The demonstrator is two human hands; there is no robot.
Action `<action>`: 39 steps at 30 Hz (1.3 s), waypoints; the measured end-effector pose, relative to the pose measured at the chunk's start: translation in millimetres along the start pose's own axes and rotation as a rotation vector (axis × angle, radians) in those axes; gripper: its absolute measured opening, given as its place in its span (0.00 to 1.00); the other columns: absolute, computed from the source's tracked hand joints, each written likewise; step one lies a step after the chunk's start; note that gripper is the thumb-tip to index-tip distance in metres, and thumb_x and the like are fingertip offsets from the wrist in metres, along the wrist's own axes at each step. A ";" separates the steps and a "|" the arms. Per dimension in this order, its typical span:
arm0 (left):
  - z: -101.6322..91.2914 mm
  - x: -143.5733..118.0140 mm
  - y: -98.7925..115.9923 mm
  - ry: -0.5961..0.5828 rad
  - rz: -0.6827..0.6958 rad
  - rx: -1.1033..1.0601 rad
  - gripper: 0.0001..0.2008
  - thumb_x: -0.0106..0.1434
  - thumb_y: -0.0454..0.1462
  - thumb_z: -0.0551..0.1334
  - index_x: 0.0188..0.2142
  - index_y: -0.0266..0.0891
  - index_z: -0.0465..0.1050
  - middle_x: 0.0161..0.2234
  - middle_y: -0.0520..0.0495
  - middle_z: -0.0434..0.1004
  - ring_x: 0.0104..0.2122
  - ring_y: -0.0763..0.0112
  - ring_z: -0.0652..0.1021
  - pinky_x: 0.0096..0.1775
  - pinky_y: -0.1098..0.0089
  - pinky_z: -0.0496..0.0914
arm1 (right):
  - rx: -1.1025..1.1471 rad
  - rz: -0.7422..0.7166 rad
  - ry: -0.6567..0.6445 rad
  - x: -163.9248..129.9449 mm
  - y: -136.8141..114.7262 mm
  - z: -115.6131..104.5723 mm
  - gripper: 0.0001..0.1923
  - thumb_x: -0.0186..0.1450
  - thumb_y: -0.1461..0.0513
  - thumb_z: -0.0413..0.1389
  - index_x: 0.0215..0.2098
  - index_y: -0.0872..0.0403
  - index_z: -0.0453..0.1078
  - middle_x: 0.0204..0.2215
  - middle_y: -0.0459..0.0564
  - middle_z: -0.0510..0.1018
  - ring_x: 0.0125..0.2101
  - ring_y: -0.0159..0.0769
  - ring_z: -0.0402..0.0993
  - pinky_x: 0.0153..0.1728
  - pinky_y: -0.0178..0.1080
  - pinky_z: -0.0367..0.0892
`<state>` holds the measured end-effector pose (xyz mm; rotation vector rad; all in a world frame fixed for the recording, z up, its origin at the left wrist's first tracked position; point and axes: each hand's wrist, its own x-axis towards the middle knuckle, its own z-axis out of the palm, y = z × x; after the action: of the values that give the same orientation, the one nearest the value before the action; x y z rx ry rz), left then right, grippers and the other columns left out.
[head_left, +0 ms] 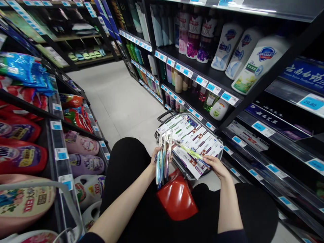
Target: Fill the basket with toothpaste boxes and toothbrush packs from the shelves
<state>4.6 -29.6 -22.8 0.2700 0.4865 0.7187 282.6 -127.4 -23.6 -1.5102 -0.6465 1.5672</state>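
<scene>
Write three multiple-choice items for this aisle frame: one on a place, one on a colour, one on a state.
1. Where do the toothpaste boxes lie?
A. in the wire basket
B. on the floor
C. on a top shelf

2. What colour is the stool between the knees?
A. blue
B. red
C. white

3. What is the left hand doing?
A. hanging open
B. pressing a shelf
C. gripping several toothbrush packs

Answers: 1 A, boxes fill the basket; 2 B, its seat is glossy red; 3 C, fingers close round the packs, while the right hand holds one toothbrush.
</scene>
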 end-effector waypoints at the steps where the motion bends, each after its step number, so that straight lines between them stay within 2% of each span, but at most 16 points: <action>1: -0.5 0.1 -0.1 0.006 -0.002 0.002 0.32 0.54 0.44 0.60 0.56 0.33 0.63 0.35 0.41 0.79 0.26 0.68 0.74 0.25 0.72 0.67 | 0.002 0.002 -0.004 -0.3 -0.2 0.2 0.26 0.44 0.49 0.67 0.35 0.57 0.77 0.21 0.44 0.72 0.20 0.26 0.59 0.22 0.34 0.53; 5: -1.3 0.8 -0.2 0.008 -0.007 0.015 0.31 0.53 0.44 0.60 0.56 0.33 0.64 0.38 0.39 0.79 0.25 0.69 0.73 0.24 0.72 0.67 | -0.018 -0.008 -0.039 -4.5 -3.4 1.9 0.24 0.46 0.47 0.66 0.32 0.58 0.76 0.18 0.43 0.68 0.20 0.26 0.57 0.21 0.33 0.52; 11: -0.3 1.3 -0.1 -0.061 -0.016 0.028 0.27 0.54 0.44 0.57 0.53 0.34 0.68 0.50 0.36 0.74 0.25 0.71 0.72 0.24 0.72 0.66 | -0.049 0.000 -0.081 -8.4 -7.2 4.8 0.23 0.48 0.45 0.64 0.26 0.57 0.73 0.16 0.42 0.65 0.19 0.26 0.55 0.20 0.33 0.50; 16: -0.5 1.2 -0.5 -0.046 -0.013 0.040 0.27 0.55 0.44 0.56 0.53 0.33 0.67 0.51 0.37 0.72 0.26 0.72 0.72 0.25 0.72 0.65 | -0.030 -0.014 -0.075 -8.4 -7.7 5.3 0.23 0.48 0.46 0.64 0.24 0.58 0.73 0.15 0.42 0.64 0.19 0.26 0.55 0.20 0.33 0.50; 24: -0.3 1.2 0.1 -0.045 -0.015 0.044 0.25 0.54 0.44 0.56 0.50 0.34 0.70 0.51 0.37 0.72 0.25 0.72 0.72 0.24 0.72 0.65 | -0.044 -0.003 0.018 -3.4 -1.5 1.6 0.26 0.45 0.49 0.67 0.37 0.56 0.77 0.24 0.46 0.75 0.21 0.28 0.61 0.23 0.35 0.55; 30: 1.1 0.8 -0.7 -0.043 -0.005 0.049 0.25 0.55 0.43 0.56 0.50 0.34 0.70 0.51 0.37 0.73 0.25 0.71 0.72 0.24 0.71 0.65 | -0.036 -0.024 0.049 -2.9 -4.2 0.8 0.27 0.43 0.49 0.68 0.37 0.55 0.78 0.29 0.49 0.79 0.30 0.37 0.71 0.35 0.40 0.64; 34: 1.0 1.0 -0.7 -0.039 -0.001 0.050 0.25 0.55 0.43 0.55 0.51 0.35 0.69 0.50 0.37 0.73 0.25 0.72 0.72 0.24 0.71 0.66 | -0.022 -0.056 0.056 -1.8 -6.0 1.7 0.27 0.41 0.49 0.69 0.36 0.54 0.78 0.30 0.50 0.80 0.35 0.43 0.74 0.42 0.45 0.65; 39: -1.6 2.0 0.5 -0.059 -0.018 0.045 0.27 0.55 0.43 0.56 0.53 0.35 0.68 0.51 0.36 0.72 0.25 0.71 0.72 0.25 0.71 0.66 | -0.074 -0.155 0.113 -0.7 -7.1 0.5 0.28 0.39 0.49 0.70 0.36 0.52 0.78 0.38 0.52 0.80 0.42 0.48 0.73 0.48 0.48 0.64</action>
<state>4.8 -27.8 -24.6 0.3276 0.4491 0.6808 283.6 -124.3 -17.2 -1.5527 -0.7456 1.3437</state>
